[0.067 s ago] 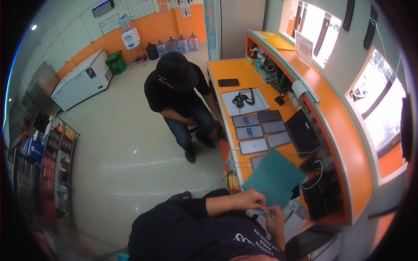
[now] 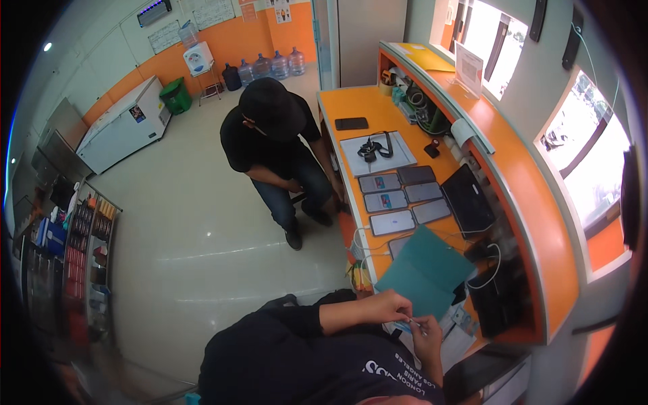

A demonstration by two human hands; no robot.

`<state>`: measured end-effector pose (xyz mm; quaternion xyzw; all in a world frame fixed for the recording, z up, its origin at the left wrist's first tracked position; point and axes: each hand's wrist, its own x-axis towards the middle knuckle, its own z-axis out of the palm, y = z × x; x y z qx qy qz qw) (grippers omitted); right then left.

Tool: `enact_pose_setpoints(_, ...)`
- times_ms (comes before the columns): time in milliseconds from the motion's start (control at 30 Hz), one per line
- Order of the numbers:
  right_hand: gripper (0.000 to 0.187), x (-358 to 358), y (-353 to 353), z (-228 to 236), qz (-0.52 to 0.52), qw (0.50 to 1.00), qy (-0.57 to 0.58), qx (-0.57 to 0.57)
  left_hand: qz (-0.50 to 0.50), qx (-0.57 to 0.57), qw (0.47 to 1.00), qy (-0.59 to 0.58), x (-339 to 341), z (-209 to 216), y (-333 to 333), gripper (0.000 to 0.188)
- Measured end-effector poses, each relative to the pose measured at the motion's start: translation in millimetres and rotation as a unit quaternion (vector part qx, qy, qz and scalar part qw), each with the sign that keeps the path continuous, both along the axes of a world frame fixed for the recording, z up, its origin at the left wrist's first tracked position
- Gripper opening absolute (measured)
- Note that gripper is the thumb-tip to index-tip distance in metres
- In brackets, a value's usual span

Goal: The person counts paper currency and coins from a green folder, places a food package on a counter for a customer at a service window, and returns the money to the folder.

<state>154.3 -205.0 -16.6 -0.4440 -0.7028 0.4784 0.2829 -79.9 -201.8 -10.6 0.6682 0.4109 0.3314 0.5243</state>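
My left hand [image 2: 387, 306] comes in from the left, fingers pinched together over the near end of the counter. My right hand [image 2: 426, 335] meets it from the right, also closed with its fingertips together. Between the two sets of fingertips is a small, thin, pale object [image 2: 412, 321], too small to name. Just beyond my hands a teal folder [image 2: 426, 270] lies on the counter. White papers [image 2: 459, 343] are under and beside my right hand, partly hidden by it.
Several phones [image 2: 393, 223] lie in rows on the orange counter [image 2: 347, 101], with white cables [image 2: 368, 251] nearby. A black laptop or tablet [image 2: 467, 202] leans at the right. Another person [image 2: 270, 142] in a black hat sits left of the counter. A white chest freezer [image 2: 128, 128] stands far left.
The whole view has shifted slightly. My hands keep the same pinched hold, with only a slight movement of the fingers.
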Motion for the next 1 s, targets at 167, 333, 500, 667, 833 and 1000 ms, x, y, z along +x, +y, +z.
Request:
enact_pose_setpoints(167,0.015,-4.0,-7.3,6.0,-0.065,0.990,0.052,-0.113,-0.004,0.093,0.996,-0.013,2.6,-9.8,2.0,0.013)
enact_pose_setpoints(333,0.015,-11.3,-9.1,3.3,-0.034,0.997,0.003,-0.066,-0.011,0.031,0.999,-0.021,-8.4,-14.5,-1.6,0.013)
enact_pose_setpoints(500,0.011,-26.4,-3.5,-0.4,0.029,0.995,-0.080,0.048,0.022,-0.140,0.987,-0.077,-22.2,-27.8,-13.8,0.016)
enact_pose_setpoints(667,0.010,-49.3,1.9,12.6,0.073,0.987,-0.067,0.130,0.028,-0.218,0.970,-0.101,-40.5,-26.6,-20.5,0.020)
enact_pose_setpoints(833,0.010,-49.4,-3.6,21.2,0.080,0.980,-0.045,0.174,-0.001,-0.277,0.955,-0.110,-39.5,-34.2,-20.7,0.021)
enact_pose_setpoints(1000,0.011,-28.9,-6.7,28.8,0.010,0.974,-0.043,0.224,-0.037,-0.264,0.959,-0.097,-20.6,-16.7,-1.0,0.026)
